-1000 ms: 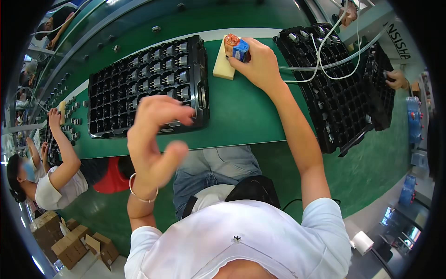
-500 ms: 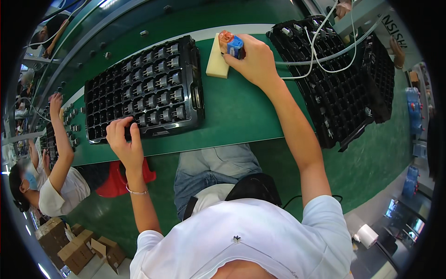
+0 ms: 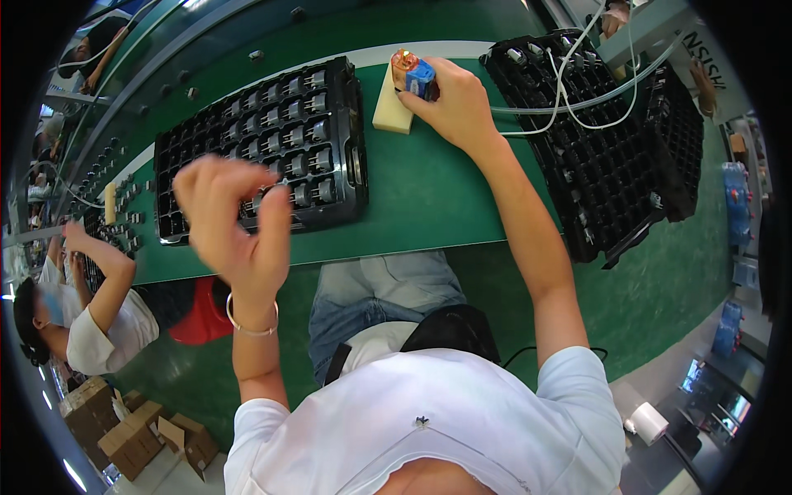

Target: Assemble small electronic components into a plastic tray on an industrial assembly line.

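Note:
My right hand (image 3: 456, 103) is closed around a small blue block-shaped thing with a copper-coloured top (image 3: 412, 74); I cannot make out its exact kind. It is held over a pale yellow foam block (image 3: 393, 114) on the green table. My left hand (image 3: 231, 219) is raised above the near side of a black compartment tray (image 3: 351, 132). Its fingers are bent and slightly blurred, the thumb stands apart, and nothing shows between them. Small grey cylindrical parts with metal prongs (image 3: 297, 136) fill several rows of the tray, and the left hand hides some pockets.
To the right lie stacked black trays (image 3: 577, 140), with white cables (image 3: 569, 99) and a clear hose looping over them. At left, a masked co-worker (image 3: 107, 318) sits by many loose grey parts (image 3: 128, 214). Cardboard boxes (image 3: 132, 445) stand on the floor at lower left.
My left hand has lifted off the tray's near edge and risen above it. The right hand still holds the blue and copper-coloured thing over the foam. The co-worker's raised arm has come down.

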Demonstrator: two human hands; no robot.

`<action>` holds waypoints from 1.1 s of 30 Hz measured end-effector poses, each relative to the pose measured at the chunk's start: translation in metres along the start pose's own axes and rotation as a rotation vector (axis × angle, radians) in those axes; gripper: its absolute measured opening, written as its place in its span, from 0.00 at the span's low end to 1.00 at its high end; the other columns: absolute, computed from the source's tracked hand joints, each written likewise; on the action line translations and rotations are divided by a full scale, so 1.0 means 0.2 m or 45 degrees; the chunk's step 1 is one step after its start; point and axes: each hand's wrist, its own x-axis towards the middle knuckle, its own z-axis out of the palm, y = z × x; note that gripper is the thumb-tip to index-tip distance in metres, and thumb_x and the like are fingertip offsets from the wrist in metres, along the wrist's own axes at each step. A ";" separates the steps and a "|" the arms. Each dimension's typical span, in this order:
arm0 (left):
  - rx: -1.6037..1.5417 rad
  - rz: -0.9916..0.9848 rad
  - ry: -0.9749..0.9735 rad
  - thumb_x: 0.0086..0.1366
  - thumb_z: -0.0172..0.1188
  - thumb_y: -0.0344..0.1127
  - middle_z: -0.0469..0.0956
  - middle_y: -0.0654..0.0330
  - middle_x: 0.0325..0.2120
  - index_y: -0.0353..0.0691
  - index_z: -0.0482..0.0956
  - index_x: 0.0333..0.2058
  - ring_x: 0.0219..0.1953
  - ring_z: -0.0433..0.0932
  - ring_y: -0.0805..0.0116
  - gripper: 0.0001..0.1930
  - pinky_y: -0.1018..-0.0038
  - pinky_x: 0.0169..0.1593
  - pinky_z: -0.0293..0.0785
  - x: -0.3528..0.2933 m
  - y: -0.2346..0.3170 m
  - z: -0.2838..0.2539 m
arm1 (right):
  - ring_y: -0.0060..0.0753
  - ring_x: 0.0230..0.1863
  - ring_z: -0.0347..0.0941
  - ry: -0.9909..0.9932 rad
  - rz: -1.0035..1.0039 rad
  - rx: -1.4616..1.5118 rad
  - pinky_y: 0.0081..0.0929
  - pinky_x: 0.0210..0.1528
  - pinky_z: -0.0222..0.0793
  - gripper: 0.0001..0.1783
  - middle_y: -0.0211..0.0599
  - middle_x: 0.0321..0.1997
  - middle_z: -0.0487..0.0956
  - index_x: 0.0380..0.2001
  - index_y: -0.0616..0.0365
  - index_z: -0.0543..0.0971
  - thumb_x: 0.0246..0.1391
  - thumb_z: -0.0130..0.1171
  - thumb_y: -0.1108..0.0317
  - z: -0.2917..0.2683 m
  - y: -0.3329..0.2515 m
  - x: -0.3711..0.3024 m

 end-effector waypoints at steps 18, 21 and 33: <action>0.273 0.148 -0.673 0.58 0.67 0.45 0.76 0.60 0.35 0.41 0.81 0.41 0.44 0.73 0.56 0.17 0.60 0.50 0.68 0.26 -0.33 0.52 | 0.41 0.29 0.78 0.032 0.008 0.006 0.33 0.34 0.74 0.21 0.40 0.31 0.81 0.40 0.57 0.82 0.46 0.70 0.57 0.01 0.02 -0.01; 0.287 0.211 -0.612 0.58 0.68 0.45 0.75 0.57 0.42 0.40 0.81 0.44 0.47 0.73 0.55 0.19 0.59 0.52 0.69 0.21 -0.37 0.48 | 0.41 0.29 0.78 0.022 0.006 -0.009 0.34 0.34 0.74 0.21 0.40 0.31 0.81 0.41 0.57 0.82 0.46 0.71 0.56 0.02 0.03 -0.01; 0.220 0.190 -0.611 0.60 0.67 0.46 0.74 0.53 0.46 0.40 0.79 0.48 0.49 0.73 0.52 0.22 0.61 0.51 0.71 0.18 -0.38 0.46 | 0.46 0.30 0.77 0.020 0.003 0.006 0.36 0.35 0.73 0.20 0.40 0.30 0.79 0.40 0.56 0.82 0.46 0.70 0.55 0.02 0.02 -0.02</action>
